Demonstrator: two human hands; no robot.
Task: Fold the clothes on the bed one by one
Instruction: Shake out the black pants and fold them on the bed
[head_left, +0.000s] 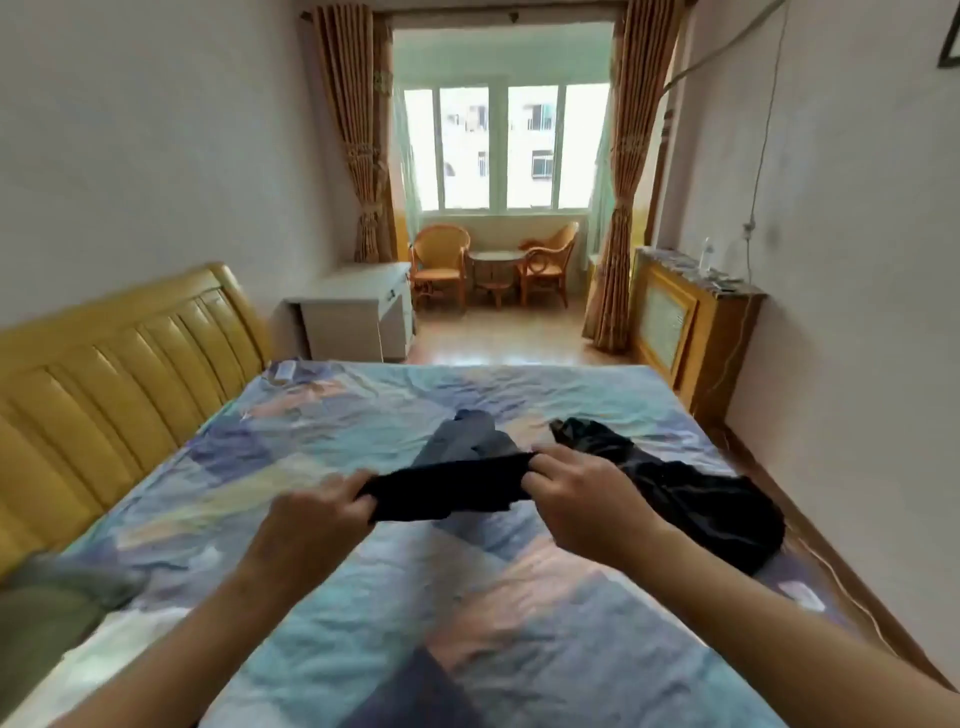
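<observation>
1. The small dark garment (447, 486) looks black, soft and bunched into a narrow band.
2. It hangs stretched above the bed (363, 623), each end pinched in a grip: left hand (317, 514), right hand (582, 493).

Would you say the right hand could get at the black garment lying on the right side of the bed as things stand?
Probably not right away: the right hand and left hand both grip a small dark cloth. The black garment lies beside that hand on the bed, nothing between them.
</observation>
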